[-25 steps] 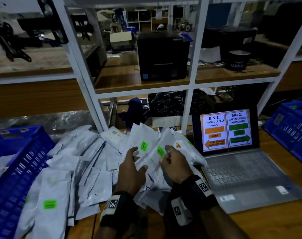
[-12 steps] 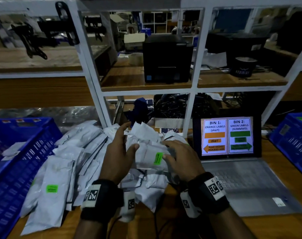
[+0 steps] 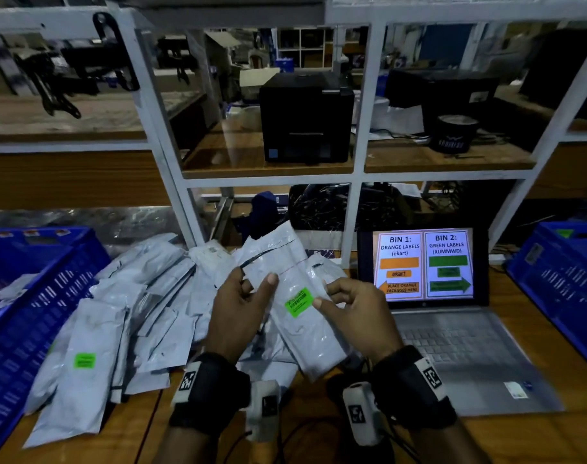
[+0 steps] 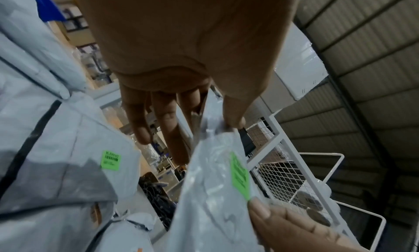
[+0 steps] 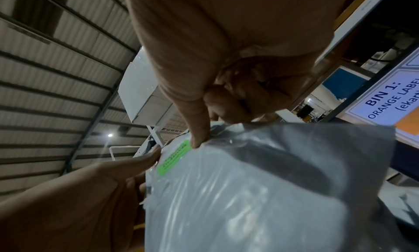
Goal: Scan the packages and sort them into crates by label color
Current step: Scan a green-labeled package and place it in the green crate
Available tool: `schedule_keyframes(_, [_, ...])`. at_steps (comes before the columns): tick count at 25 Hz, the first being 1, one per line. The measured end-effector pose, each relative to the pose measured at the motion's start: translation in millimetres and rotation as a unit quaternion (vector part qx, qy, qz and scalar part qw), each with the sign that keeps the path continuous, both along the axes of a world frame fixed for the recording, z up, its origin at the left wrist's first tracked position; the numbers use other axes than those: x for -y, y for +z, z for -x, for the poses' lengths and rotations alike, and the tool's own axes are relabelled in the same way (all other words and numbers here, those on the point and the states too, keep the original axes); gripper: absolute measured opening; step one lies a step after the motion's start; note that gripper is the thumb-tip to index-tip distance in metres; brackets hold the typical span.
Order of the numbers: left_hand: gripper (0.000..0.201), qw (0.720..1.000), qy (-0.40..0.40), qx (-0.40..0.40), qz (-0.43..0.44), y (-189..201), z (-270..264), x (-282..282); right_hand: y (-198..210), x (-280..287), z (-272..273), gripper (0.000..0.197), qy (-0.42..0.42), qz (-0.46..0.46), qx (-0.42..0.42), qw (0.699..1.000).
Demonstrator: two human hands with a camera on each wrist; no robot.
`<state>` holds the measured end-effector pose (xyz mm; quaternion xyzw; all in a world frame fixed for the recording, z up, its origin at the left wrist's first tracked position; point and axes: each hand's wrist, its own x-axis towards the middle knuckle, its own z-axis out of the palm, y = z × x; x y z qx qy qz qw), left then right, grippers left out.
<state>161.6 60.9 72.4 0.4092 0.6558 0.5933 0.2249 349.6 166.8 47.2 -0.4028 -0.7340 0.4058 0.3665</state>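
Both hands hold one grey plastic package (image 3: pixel 298 333) up above the pile, its green label (image 3: pixel 298 302) facing me. My left hand (image 3: pixel 241 316) pinches the package's left edge, thumb on the front. My right hand (image 3: pixel 355 316) pinches the right edge, thumb beside the label. In the left wrist view the package (image 4: pixel 211 193) hangs between the thumb and the fingers (image 4: pixel 167 130). In the right wrist view the thumb presses the package (image 5: pixel 260 193) next to its green label (image 5: pixel 173 157). A pile of grey packages (image 3: pixel 134 313) covers the table at left, one with a green label (image 3: pixel 84 360).
A blue crate (image 3: pixel 27 313) stands at the left edge and another blue crate (image 3: pixel 560 289) at the right. An open laptop (image 3: pixel 452 329) shows the bin rules: orange labels left, green labels right. White shelving (image 3: pixel 355 182) with a black printer (image 3: pixel 305 118) stands behind.
The hands have lifted one green-labelled package out of the pile and turned it so that the label faces up. The head view has tilted up a little.
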Motion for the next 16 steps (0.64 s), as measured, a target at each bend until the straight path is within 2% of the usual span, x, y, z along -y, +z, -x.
schedule_keyframes(2, [0.016, 0.999, -0.032, 0.026, -0.033, 1, -14, -2, -1, 3, -6, 0.012, 0.01, 0.013, -0.007, 1.0])
schedule_keyframes(4, [0.012, 0.997, -0.039, 0.05, -0.052, 0, -22, -5, -1, 5, -15, 0.012, 0.011, 0.023, -0.01, 1.0])
schedule_keyframes(7, [0.026, 0.995, -0.038, 0.08, -0.055, -11, -25, -12, -5, 5, -33, 0.003, -0.013, 0.009, -0.002, 1.0])
schedule_keyframes(9, [0.022, 0.995, -0.036, 0.071, -0.052, -21, -26, -15, -13, 3, -45, 0.003, -0.034, 0.003, 0.009, 0.999])
schedule_keyframes(11, [0.031, 0.996, -0.047, 0.065, -0.043, -23, -31, -19, -22, 3, -59, 0.005, -0.062, 0.014, 0.02, 0.998])
schedule_keyframes(12, [0.035, 0.996, -0.055, 0.06, -0.032, -23, -34, -22, -27, 4, -65, 0.005, -0.075, 0.009, 0.032, 0.997])
schedule_keyframes(14, [0.029, 0.996, -0.077, 0.048, -0.013, -21, -41, -30, -42, 4, -77, 0.002, -0.086, -0.013, 0.082, 0.993])
schedule_keyframes(16, [0.025, 0.996, -0.084, 0.036, -0.011, -22, -44, -39, -58, 5, -85, 0.006, -0.083, 0.007, 0.144, 0.986])
